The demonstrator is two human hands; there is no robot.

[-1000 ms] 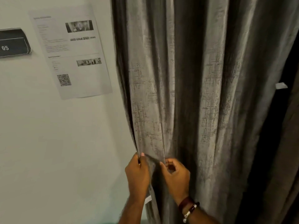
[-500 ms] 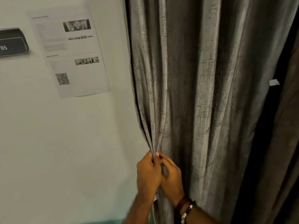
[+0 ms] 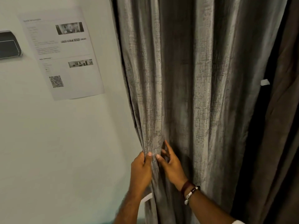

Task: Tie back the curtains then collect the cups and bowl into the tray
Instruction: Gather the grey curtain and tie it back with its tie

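A grey textured curtain (image 3: 186, 78) hangs in long folds over the middle and right of the view. My left hand (image 3: 141, 170) pinches its left edge against the wall side, thumb on the front of the fabric. Just to the right, my right hand (image 3: 171, 167) grips the same gathered fold, with its fingers spread partly over the cloth. A bracelet sits on that wrist. A small white tab (image 3: 146, 198) shows below my left hand. No cups, bowl or tray are in view.
A white wall (image 3: 64, 143) fills the left side. A printed sheet with a QR code (image 3: 63, 54) is stuck to it, beside a dark sign (image 3: 8, 44). A darker brown curtain (image 3: 281, 126) hangs at the far right, with a small white tag (image 3: 264, 82).
Both hands have drawn the curtain's left edge to the right, off the wall. They came close together on one fold, and the right hand's fingers have since spread a little.
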